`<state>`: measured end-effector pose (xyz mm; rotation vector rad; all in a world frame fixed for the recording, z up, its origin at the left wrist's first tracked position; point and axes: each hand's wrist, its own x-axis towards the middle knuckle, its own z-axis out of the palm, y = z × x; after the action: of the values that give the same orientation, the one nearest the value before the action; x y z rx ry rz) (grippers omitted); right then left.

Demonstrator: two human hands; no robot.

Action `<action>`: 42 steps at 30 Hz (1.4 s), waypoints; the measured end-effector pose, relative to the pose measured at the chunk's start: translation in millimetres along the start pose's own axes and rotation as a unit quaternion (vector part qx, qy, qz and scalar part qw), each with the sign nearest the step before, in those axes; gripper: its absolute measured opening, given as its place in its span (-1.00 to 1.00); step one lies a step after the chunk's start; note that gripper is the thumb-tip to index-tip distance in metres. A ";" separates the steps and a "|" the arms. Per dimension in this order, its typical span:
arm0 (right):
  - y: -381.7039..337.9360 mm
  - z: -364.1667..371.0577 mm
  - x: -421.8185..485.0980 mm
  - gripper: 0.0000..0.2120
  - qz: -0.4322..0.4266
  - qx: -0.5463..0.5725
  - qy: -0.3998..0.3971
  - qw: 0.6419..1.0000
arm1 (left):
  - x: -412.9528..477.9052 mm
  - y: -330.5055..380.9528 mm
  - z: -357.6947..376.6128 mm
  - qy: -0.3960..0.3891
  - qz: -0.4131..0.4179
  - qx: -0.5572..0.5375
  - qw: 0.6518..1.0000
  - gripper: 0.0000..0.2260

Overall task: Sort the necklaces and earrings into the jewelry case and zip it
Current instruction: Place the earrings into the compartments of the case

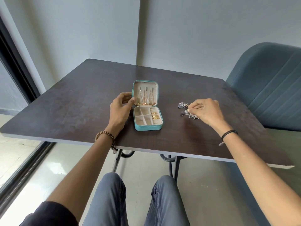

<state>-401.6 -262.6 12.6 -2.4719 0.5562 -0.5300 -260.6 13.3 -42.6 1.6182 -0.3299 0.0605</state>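
Right hand (pixel 205 110) is pinched down, thumb and forefinger closed on the nearer crystal earring (pixel 190 114). That earring lies on the table (pixel 81 103) just under the fingertips, its long axis running from lower right to upper left, roughly toward the case. Its twin, the second crystal earring (pixel 182 104), sits just beyond, near but apart, and nothing holds it.

Across the way, the left hand (pixel 122 106) grips the left edge of the lid (pixel 145 81), thumb in front and fingers curled behind, propping it upright. Necklaces (pixel 145 97) hang inside that lid, and gold earrings (pixel 154 115) fill the right-hand column of the jewelry case (pixel 147 128).

Now the geometry that matters. The case lies to the left of the right hand, with bare table between them. The open compartments (pixel 140 119) are in the middle and left columns, on the far side from that hand. So the carry looks set to run leftward and over the gold pieces before it drops.

The right hand is plainly the nearer one to both loose earrings, and the left is committed to the lid. My read is that the sorting is well along, with this pair and the zip left to do. Watch that dangling cluster: it could snag a divider on the way down.
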 end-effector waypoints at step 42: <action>-64.5 47.2 -50.3 -0.85 -0.424 -0.134 -0.047 0.894 | 0.1 -2.1 0.3 -0.001 0.007 -0.010 1.000 -0.74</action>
<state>-403.7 -168.9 1.2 -2.9141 -0.5843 -0.6747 -260.0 13.1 -44.6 1.5973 -0.3421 0.0658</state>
